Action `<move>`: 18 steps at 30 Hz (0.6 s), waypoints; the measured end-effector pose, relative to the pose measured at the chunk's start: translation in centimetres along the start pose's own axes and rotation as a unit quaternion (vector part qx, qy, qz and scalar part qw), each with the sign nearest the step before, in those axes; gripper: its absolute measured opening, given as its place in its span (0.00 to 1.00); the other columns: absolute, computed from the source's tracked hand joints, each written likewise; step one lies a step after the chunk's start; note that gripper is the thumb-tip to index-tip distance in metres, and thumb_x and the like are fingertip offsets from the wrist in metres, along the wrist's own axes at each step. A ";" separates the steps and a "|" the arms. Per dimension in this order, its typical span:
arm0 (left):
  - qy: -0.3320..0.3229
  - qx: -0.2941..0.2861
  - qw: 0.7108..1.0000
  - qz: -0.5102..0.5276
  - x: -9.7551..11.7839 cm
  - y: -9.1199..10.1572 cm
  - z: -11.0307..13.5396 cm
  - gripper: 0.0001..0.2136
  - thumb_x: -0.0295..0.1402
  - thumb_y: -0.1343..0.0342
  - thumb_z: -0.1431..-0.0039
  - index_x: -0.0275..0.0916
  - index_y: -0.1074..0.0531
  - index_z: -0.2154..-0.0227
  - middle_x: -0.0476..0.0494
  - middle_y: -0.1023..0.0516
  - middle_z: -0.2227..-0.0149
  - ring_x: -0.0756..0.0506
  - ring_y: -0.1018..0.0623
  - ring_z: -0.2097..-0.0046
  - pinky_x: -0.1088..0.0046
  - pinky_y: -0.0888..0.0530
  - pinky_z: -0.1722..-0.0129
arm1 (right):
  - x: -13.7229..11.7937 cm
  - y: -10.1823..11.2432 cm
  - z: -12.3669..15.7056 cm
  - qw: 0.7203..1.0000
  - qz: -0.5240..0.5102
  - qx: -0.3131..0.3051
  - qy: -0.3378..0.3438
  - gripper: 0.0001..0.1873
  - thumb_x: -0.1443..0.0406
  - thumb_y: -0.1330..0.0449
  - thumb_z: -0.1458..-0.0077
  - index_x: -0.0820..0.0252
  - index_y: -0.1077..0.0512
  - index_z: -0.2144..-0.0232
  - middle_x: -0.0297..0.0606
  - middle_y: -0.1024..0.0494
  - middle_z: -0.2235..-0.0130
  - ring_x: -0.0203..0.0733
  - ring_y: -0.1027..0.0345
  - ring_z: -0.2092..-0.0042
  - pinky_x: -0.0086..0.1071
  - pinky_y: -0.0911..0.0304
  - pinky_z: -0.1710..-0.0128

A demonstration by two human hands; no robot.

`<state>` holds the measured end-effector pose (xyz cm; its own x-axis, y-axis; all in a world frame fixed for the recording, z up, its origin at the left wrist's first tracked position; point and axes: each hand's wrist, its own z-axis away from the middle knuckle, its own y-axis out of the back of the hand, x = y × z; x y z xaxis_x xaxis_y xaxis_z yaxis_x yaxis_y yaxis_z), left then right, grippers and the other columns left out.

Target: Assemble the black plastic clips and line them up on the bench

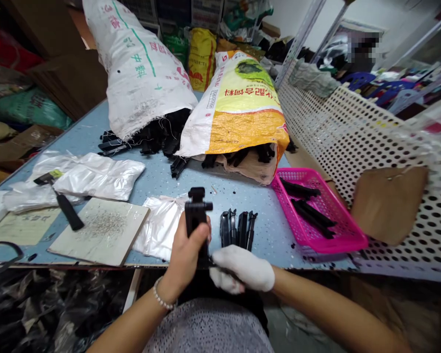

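Clamped upright in the bare left hand [183,252], left of the pink perforated plastic basket [330,246]: one black boxy plastic part [195,213], thumb and fingers wrapped around. In the white-gloved right hand [250,269], also left of the basket, fingers closed, seemingly on a thin dark piece [228,273], too hidden to identify. Could slip or twist if pushed off-centre from below, or scrape the ungloved fingers along a hard edge. Could, with a sideways sweep of the glove, scatter the slim black plastic pieces [243,229] just left of the basket. Counted there: four; inside the basket, apparently three black elongated pieces [299,189], overlapping. Beyond and left of the basket, one white woven sack [143,73] and one white, yellow and orange woven sack [238,117], with black contents too jumbled to count. Well left of the basket, one black-handled hammer [69,211] and one pale square board [95,235].
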<state>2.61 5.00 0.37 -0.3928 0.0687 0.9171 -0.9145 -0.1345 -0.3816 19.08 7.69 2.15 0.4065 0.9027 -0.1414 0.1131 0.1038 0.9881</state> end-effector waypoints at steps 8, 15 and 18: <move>0.080 -0.054 0.995 -0.010 0.9 -0.9 -0.7 0.19 0.47 0.42 0.40 0.41 0.33 0.52 0.49 0.30 0.67 0.53 0.32 0.72 0.77 0.33 0.74 | -0.5 0.6 -0.1 0.999 -0.010 -0.049 -0.010 0.23 0.55 0.54 0.34 0.61 0.29 0.72 0.39 0.24 0.74 0.41 0.33 0.75 0.33 0.48 0.76; 0.076 -0.117 0.989 -0.038 0.4 -0.5 0.7 0.16 0.46 0.43 0.39 0.39 0.31 0.58 0.47 0.30 0.67 0.51 0.32 0.71 0.76 0.34 0.73 | -1.5 0.3 0.4 0.972 -0.216 -0.075 -0.063 0.20 0.57 0.51 0.38 0.60 0.34 0.77 0.38 0.29 0.77 0.38 0.40 0.76 0.31 0.51 0.75; 0.048 -0.071 0.996 -0.026 0.1 -0.1 1.0 0.16 0.47 0.44 0.39 0.40 0.31 0.57 0.46 0.29 0.66 0.50 0.31 0.71 0.73 0.32 0.71 | -2.2 0.0 -0.1 0.832 -0.501 -0.097 -0.217 0.21 0.54 0.52 0.38 0.57 0.41 0.79 0.29 0.40 0.80 0.33 0.49 0.79 0.27 0.51 0.77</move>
<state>2.77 4.08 0.62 -0.3462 0.1662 0.9233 -0.9355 0.0125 -0.3530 18.05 5.73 2.48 0.4904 0.0917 -0.8667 0.4606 0.8169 0.3471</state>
